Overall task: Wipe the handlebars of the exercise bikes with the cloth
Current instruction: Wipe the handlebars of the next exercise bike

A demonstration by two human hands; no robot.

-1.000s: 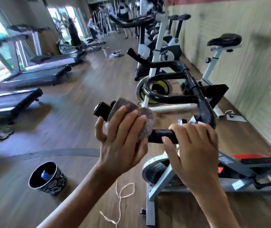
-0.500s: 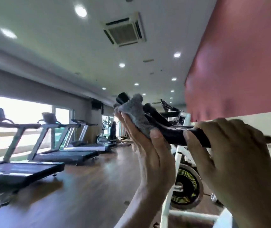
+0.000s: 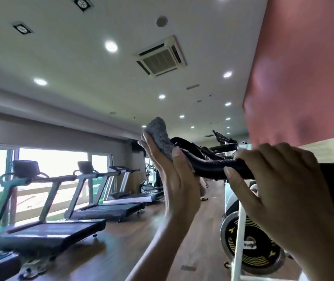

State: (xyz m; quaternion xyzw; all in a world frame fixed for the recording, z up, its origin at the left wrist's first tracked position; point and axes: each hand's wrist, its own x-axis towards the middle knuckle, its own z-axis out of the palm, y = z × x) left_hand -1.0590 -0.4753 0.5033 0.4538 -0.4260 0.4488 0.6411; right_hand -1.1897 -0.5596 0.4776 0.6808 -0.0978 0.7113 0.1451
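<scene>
A black padded handlebar (image 3: 210, 169) of the nearest exercise bike runs across the middle of the view at eye level. My left hand (image 3: 174, 179) wraps a grey cloth (image 3: 160, 136) around the bar's left end, thumb pressed on the cloth. My right hand (image 3: 279, 179) grips the same bar further right, fingers curled over the top. The bike's white frame (image 3: 238, 236) and black flywheel with yellow rings (image 3: 251, 246) show below. More bike handlebars (image 3: 221, 138) line up behind.
A row of treadmills (image 3: 93, 201) stands along the windows on the left. Wooden floor (image 3: 162, 230) stretches between treadmills and bikes. A red wall panel (image 3: 304, 67) rises on the right. Ceiling lights and an air-conditioning vent (image 3: 160, 57) are overhead.
The view has swung up from the floor to near-level with the handlebar. My left hand with the cloth has stayed on the bar's left end and shifted slightly along it; the right hand keeps its grip.
</scene>
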